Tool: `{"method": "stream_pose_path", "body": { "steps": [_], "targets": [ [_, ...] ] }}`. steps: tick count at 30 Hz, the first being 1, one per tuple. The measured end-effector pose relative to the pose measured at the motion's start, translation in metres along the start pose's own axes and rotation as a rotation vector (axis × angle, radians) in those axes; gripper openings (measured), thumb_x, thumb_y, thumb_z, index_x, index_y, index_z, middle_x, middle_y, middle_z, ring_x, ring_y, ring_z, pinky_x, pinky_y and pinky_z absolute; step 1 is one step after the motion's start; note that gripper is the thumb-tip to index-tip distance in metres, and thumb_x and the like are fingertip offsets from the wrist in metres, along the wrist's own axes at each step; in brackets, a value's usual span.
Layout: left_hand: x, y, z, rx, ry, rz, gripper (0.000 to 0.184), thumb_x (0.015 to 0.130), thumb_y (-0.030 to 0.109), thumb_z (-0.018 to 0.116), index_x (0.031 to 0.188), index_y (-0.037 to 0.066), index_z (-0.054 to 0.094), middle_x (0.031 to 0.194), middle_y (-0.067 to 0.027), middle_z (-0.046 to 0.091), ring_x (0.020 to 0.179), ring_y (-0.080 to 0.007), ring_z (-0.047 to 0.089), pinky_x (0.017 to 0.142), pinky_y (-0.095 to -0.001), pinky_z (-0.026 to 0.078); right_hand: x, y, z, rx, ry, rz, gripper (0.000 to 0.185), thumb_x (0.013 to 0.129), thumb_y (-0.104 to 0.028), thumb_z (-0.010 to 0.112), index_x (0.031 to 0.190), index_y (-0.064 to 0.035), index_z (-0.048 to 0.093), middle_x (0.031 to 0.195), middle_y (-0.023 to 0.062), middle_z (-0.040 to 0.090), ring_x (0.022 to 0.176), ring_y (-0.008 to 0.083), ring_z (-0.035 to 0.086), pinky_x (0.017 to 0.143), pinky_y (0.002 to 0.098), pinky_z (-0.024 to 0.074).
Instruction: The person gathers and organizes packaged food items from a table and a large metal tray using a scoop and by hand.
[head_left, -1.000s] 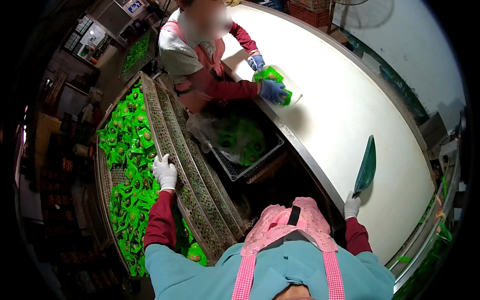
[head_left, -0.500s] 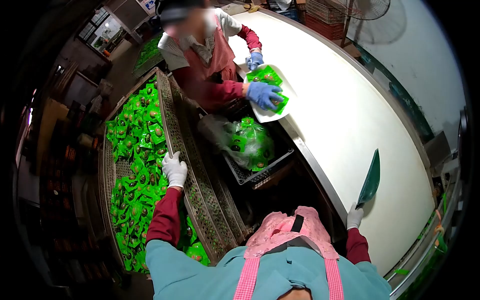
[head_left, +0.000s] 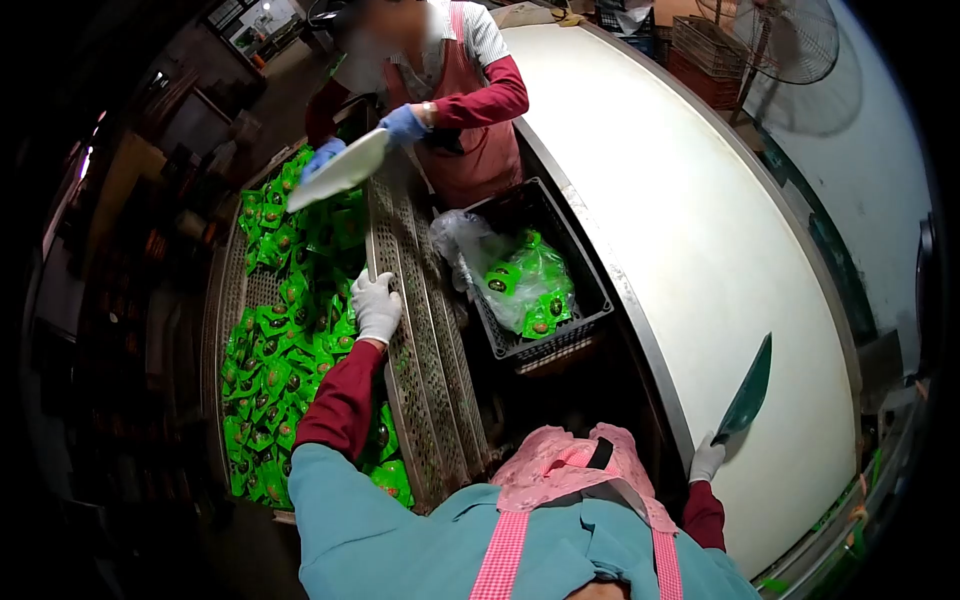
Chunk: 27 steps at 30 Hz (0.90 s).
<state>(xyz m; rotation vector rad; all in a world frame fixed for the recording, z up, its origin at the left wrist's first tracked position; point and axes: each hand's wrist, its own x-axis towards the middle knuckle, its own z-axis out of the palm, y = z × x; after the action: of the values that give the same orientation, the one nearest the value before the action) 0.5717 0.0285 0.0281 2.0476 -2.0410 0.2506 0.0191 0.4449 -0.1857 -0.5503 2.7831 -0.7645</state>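
My left hand (head_left: pixel 376 308), in a white glove, is closed over the raised rim of a perforated metal tray (head_left: pixel 408 340). Many small bright green packets (head_left: pixel 275 375) lie heaped in that tray beside the hand. At the right, my white-gloved right hand (head_left: pixel 707 460) grips the handle of a dark green scoop (head_left: pixel 746 400), whose blade lies at the white tabletop (head_left: pixel 690 230) with nothing visible in it. The scoop's handle is mostly hidden by the fingers.
Across from me a co-worker in blue gloves (head_left: pixel 405 125) tilts a white pan (head_left: pixel 345 170) over the tray's far end. Between tray and table stands a black crate (head_left: pixel 590 310) holding a plastic bag (head_left: pixel 475 245) and green packets. A fan (head_left: pixel 790 40) stands at the back right.
The co-worker has swung the white pan from the table over to the tray and tipped it; the packets seen in it are gone from the table side. My hands keep their grips.
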Motion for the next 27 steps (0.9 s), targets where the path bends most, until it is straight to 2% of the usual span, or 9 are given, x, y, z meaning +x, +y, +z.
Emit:
{"method": "stream_pose_path", "body": {
  "steps": [3,16,18,21,22,23,24,25,27],
  "targets": [
    [0.000,-0.002,0.002,0.010,0.017,0.004,0.037,0.071,0.019,0.064,0.108,0.018,0.066,0.128,-0.0186,0.048,0.117,-0.0374,0.044,0.099,-0.0463,0.039,0.003,0.006,0.006,0.161,-0.003,0.010,0.055,0.091,-0.039,0.054,0.079,0.0148,0.059,0.076,0.0347,0.059,0.077,0.0490,0.058,0.068,0.0501,0.0429],
    [0.000,0.000,0.002,0.011,0.018,0.008,0.036,0.071,0.019,0.064,0.107,0.018,0.066,0.128,-0.0182,0.047,0.117,-0.0376,0.043,0.099,-0.0453,0.039,0.003,0.007,0.006,0.165,-0.051,-0.003,0.054,0.091,-0.041,0.053,0.087,0.0127,0.060,0.083,0.0335,0.061,0.083,0.0493,0.057,0.073,0.0512,0.0423],
    [0.001,0.000,0.000,0.008,0.020,0.028,0.035,0.070,0.018,0.064,0.105,0.016,0.067,0.125,-0.0178,0.048,0.115,-0.0375,0.044,0.099,-0.0446,0.039,-0.001,-0.004,0.001,0.227,-0.048,-0.094,0.052,0.091,-0.040,0.054,0.093,0.0121,0.059,0.087,0.0320,0.062,0.085,0.0484,0.057,0.075,0.0499,0.0426],
    [0.001,-0.002,-0.004,-0.136,0.222,0.281,0.033,0.064,0.011,0.061,0.096,0.006,0.068,0.101,-0.0195,0.059,0.097,-0.0376,0.053,0.084,-0.0465,0.043,-0.005,0.001,0.017,0.386,-0.111,-0.046,0.050,0.091,-0.039,0.054,0.096,0.0106,0.058,0.091,0.0312,0.062,0.089,0.0469,0.058,0.078,0.0483,0.0439],
    [0.005,-0.005,-0.002,-0.192,0.191,0.320,0.033,0.064,0.011,0.061,0.096,0.005,0.067,0.102,-0.0194,0.059,0.096,-0.0377,0.054,0.085,-0.0456,0.043,-0.001,0.017,0.028,0.388,-0.112,-0.016,0.050,0.091,-0.039,0.053,0.096,0.0100,0.059,0.092,0.0314,0.062,0.090,0.0467,0.058,0.079,0.0481,0.0444],
    [0.003,-0.003,-0.005,-0.187,0.178,0.330,0.033,0.065,0.013,0.062,0.096,0.004,0.067,0.102,-0.0192,0.059,0.098,-0.0373,0.054,0.086,-0.0450,0.043,-0.003,0.004,0.020,0.194,-0.179,0.123,0.051,0.090,-0.041,0.052,0.096,0.0086,0.060,0.093,0.0314,0.063,0.093,0.0469,0.059,0.080,0.0483,0.0450],
    [0.005,-0.005,-0.004,-0.160,0.117,0.292,0.033,0.066,0.013,0.062,0.097,0.004,0.067,0.104,-0.0192,0.059,0.100,-0.0366,0.055,0.086,-0.0449,0.044,-0.013,-0.022,0.005,0.129,-0.170,0.146,0.049,0.089,-0.040,0.055,0.090,0.0091,0.061,0.086,0.0306,0.063,0.086,0.0463,0.060,0.075,0.0482,0.0454],
    [0.010,-0.014,0.002,-0.149,0.096,0.348,0.036,0.066,0.014,0.063,0.101,0.005,0.067,0.109,-0.0206,0.058,0.101,-0.0378,0.054,0.087,-0.0464,0.044,-0.015,-0.022,0.008,0.097,-0.139,0.123,0.055,0.088,-0.045,0.054,0.092,0.0083,0.062,0.088,0.0318,0.062,0.090,0.0476,0.059,0.077,0.0488,0.0457],
    [0.015,-0.030,0.020,0.015,0.055,0.310,0.043,0.067,0.014,0.064,0.110,0.008,0.064,0.119,-0.0236,0.054,0.107,-0.0405,0.051,0.093,-0.0465,0.041,-0.014,-0.030,0.012,0.060,-0.135,0.095,0.046,0.083,-0.044,0.056,0.087,0.0006,0.066,0.086,0.0273,0.064,0.087,0.0435,0.062,0.077,0.0506,0.0482]
  ]
}}
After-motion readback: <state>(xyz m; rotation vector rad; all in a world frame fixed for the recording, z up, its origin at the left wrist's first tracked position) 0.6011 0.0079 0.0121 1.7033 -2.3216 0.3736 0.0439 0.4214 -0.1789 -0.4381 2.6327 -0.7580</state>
